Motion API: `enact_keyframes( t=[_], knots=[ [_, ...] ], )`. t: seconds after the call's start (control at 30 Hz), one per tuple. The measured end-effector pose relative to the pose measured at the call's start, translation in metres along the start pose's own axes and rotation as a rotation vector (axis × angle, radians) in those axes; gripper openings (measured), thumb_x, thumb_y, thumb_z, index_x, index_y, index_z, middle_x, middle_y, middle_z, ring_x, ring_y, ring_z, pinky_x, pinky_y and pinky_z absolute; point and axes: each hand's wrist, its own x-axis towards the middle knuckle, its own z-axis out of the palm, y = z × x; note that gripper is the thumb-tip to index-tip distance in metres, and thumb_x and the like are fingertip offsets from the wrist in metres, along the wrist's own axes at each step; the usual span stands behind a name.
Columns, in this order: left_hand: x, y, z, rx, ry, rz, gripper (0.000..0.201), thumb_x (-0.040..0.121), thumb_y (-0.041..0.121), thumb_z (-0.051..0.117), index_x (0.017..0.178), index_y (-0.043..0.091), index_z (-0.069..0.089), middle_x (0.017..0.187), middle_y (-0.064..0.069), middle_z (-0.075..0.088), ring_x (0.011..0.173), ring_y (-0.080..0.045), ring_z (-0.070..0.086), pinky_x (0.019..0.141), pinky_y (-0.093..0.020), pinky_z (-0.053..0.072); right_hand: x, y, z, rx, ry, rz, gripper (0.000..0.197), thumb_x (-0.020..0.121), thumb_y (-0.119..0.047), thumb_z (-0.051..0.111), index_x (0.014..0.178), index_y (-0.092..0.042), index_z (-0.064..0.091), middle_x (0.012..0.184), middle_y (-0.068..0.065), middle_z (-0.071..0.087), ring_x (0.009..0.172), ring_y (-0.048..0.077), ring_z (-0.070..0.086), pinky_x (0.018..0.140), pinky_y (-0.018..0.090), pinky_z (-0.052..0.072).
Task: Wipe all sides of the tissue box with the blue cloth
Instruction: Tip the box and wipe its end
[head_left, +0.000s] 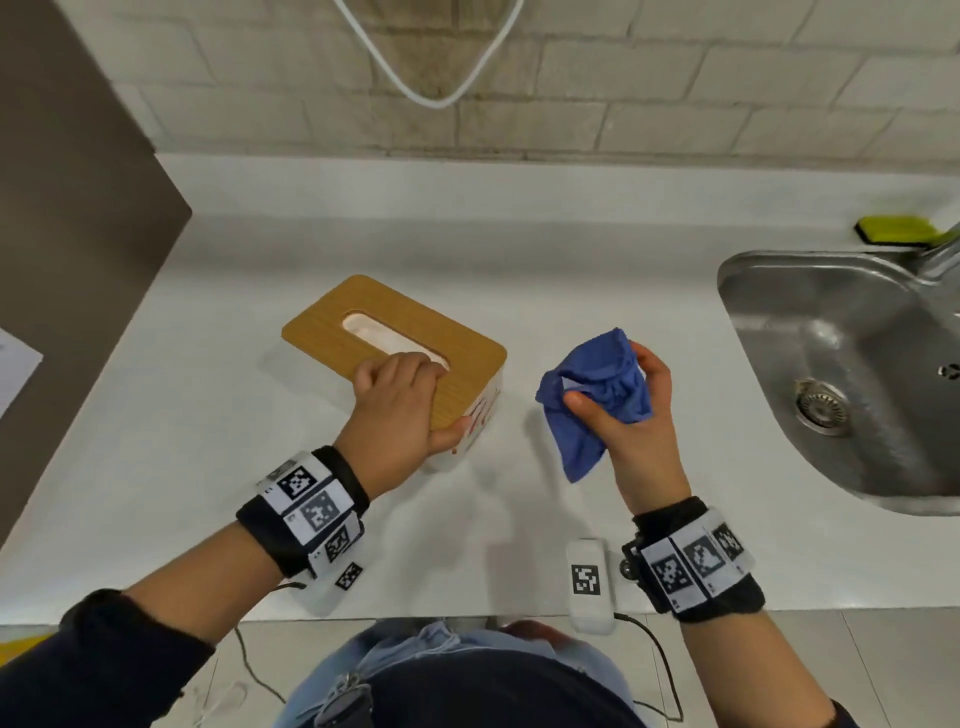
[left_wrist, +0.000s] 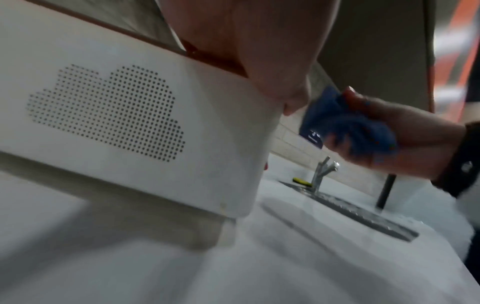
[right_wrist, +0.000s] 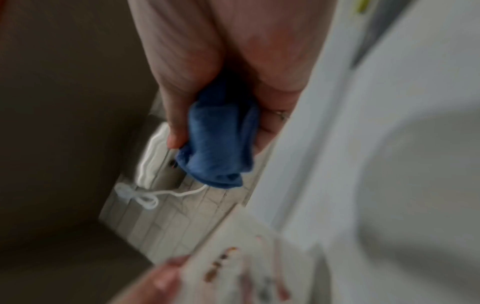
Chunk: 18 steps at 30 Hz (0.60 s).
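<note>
The tissue box (head_left: 332, 332), white with a wooden lid and an oval slot, stands on the white counter (head_left: 519, 270). My left hand (head_left: 405, 400) grips its near right corner: fingers curl over the lid into the slot, the thumb presses the short end. In the left wrist view the box's white side (left_wrist: 109, 115) shows a dotted cloud pattern. My right hand (head_left: 623, 405) holds the bunched blue cloth (head_left: 592, 384) in the air to the right of the box, apart from it. The cloth (right_wrist: 218, 139) hangs from thumb and fingers; the cloth (left_wrist: 345, 125) also shows beyond the box.
A steel sink (head_left: 841, 374) with a tap sits at the right, a yellow-green sponge (head_left: 893, 231) behind it. A white cable (head_left: 441, 98) hangs on the tiled wall. A brown panel (head_left: 67, 208) borders the left. A small white tagged device (head_left: 589, 582) lies at the counter's front edge.
</note>
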Motion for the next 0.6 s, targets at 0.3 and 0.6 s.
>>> enact_keyframes(
  t=[0.3,0.6],
  knots=[
    [0.012,-0.06,-0.058,-0.691,0.116,-0.094,0.034,0.078,0.051,0.036,0.101,0.031,0.054,0.107,0.008,0.057,0.108,-0.017,0.05,0.102,-0.036,0.03,0.011,-0.039,0.071,-0.773,-0.244,-0.946,0.028,0.078,0.002,0.059,0.099,-0.013,0.066,0.119,0.012,0.058,0.093,0.028,0.057,0.077,0.035,0.048],
    [0.03,-0.092,-0.086,-1.046,-0.008,-0.135,0.04,0.081,0.037,0.044,0.106,0.009,0.059,0.098,0.001,0.06,0.08,0.008,0.059,0.074,-0.006,0.041,-0.003,-0.038,0.147,-0.733,-0.371,-0.783,0.056,0.088,-0.048,0.039,0.135,-0.019,0.044,0.147,-0.01,0.028,0.127,0.026,0.028,0.109,0.041,0.024]
  ],
)
